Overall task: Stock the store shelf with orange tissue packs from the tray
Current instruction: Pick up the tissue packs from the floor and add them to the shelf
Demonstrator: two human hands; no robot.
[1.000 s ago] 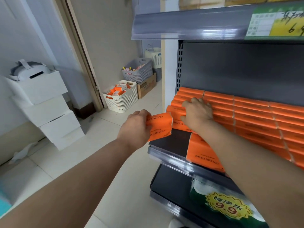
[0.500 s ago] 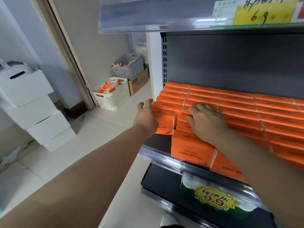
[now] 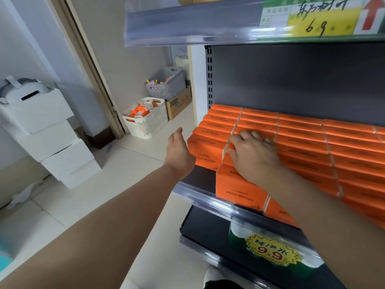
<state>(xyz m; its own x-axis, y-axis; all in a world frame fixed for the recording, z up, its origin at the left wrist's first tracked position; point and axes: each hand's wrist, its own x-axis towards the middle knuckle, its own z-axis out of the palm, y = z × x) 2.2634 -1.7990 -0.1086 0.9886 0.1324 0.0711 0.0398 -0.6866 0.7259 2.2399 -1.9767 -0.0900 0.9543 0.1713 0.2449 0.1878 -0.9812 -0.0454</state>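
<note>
Left grip (image 3: 179, 151) sits flat, fingers straight, against the side of the end orange tissue pack (image 3: 205, 152), right grip (image 3: 253, 155) lies loose on the neighbouring packs (image 3: 302, 142), holding nothing.

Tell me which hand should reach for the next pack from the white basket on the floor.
Left, probably. The left hand is open and empty, on the side nearest the white basket; the right hand lies flat on the shelved orange packs.

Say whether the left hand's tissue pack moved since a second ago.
Yes. The tissue pack went right, from off the shelf edge into the leftmost row.
</note>
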